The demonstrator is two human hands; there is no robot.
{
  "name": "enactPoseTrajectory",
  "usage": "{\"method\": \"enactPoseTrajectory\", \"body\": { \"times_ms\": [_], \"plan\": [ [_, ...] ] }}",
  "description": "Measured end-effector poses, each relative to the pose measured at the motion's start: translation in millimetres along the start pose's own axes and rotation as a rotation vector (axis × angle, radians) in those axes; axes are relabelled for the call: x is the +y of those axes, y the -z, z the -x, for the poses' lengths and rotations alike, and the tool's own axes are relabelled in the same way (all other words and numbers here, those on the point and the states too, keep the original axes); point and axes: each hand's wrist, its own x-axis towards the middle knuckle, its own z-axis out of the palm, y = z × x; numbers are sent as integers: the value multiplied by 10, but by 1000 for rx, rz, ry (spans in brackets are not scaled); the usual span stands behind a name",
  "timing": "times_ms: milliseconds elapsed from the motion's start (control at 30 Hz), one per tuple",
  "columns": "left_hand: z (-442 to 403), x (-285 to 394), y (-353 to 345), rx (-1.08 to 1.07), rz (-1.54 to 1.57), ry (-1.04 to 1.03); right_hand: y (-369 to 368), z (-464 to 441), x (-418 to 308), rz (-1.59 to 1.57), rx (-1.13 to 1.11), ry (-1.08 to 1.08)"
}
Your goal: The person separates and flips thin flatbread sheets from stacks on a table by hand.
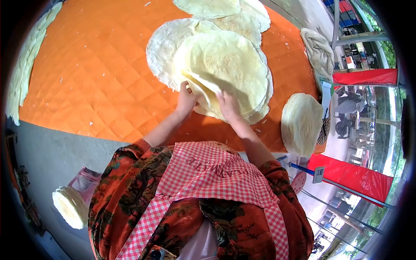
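A large, thin round flatbread (229,56) lies on top of several overlapping ones on the orange cloth. Its near left edge is lifted and folded over into a raised flap. My left hand (187,99) pinches this edge at the left, thumb and fingers closed on it. At the right end of the flap, my right hand (228,106) has its fingers closed around the fold; its fingertips are partly hidden by the bread. Another flatbread (162,52) shows underneath on the left, and more sheets (208,6) overlap at the far side.
An orange quilted cloth (95,65) covers the table. A tall stack of flatbreads (301,123) stands at its right edge, near a crumpled grey cloth (318,52). Folded flatbreads (30,56) line the far left. Another stack (70,208) sits low at left.
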Motion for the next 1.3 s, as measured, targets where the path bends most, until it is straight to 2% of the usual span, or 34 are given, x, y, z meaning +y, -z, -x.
{"method": "enactPoseTrajectory", "body": {
  "times_ms": [67, 167, 300, 333, 400, 433, 467, 500, 533, 567, 600, 633, 667, 767, 833, 867, 967, 1033, 1067, 1100, 1133, 1167, 1200, 1233, 1267, 1300],
  "plan": [
    [-25, 17, -38, 40, -34, 16, -94, 84, -79, 57, 107, 247],
    [-92, -53, -70, 77, -48, -10, -121, 153, -151, 155, 154, 291],
    [-133, -155, -62, 88, -128, -101, -217, 96, -97, 163, 185, 174],
    [-153, -184, -40, 88, -173, -128, -186, 59, -104, 195, 128, 129],
    [-205, -218, 12, 90, -108, -26, -15, -126, -88, 260, 17, 43],
    [-231, -230, 27, 94, -75, 24, 157, -362, 16, 271, -18, -86],
    [-253, -243, 38, 116, -89, 15, 453, -603, 154, 231, -52, -10],
    [-272, -253, 51, 137, -106, 8, 827, -907, 148, 310, -139, -145],
    [-284, -254, 57, 155, -123, -1, 1324, -1024, -5, 289, -108, -68],
    [-287, -248, 59, 159, -89, 11, 1706, -1387, 332, 37, -64, 98],
    [-288, -236, 58, 161, -55, 21, 2171, -1325, -96, -46, -1, 218],
    [-287, -226, 51, 161, -20, 33, 2532, -1434, -189, -111, 79, 186],
    [-288, -222, 44, 167, -17, 39, 3021, -1773, 18, 275, 187, 189],
    [-270, -213, 38, 183, -5, 65, 3850, -1802, -427, 335, 318, 153],
    [-254, -179, 35, 185, 3, 96, 4022, -1575, -855, 188, 321, 197],
    [-230, -160, 45, 163, 29, 129, 4098, -1520, -996, 361, 326, 234],
    [-124, 30, 38, 109, 114, 196, 3555, -1069, -1294, 455, 315, 356],
    [18, 213, 25, 97, 181, 209, 2860, -709, -1453, 800, 293, 72],
    [-18, 171, 64, 30, 244, 208, 2511, -623, -1025, 546, 355, 531],
    [-63, 92, 142, -34, 307, 207, 2001, -510, -809, 495, 350, 351],
    [-82, 40, 194, -98, 369, 204, 1567, -407, -648, 365, 242, 346],
    [-66, 60, 204, -145, 434, 211, 1083, -304, -544, 442, 274, 435],
    [-33, 118, 208, -193, 498, 216, 499, -238, -235, 310, 279, 391],
    [10, 175, 214, -242, 555, 223, 77, -119, -96, 173, 126, 270],
    [61, 203, 222, -267, 631, 238, -110, -36, -15, 488, 17, 543],
    [103, 230, 222, -294, 706, 252, -246, 76, -42, 522, 69, 442]
  ]
}}
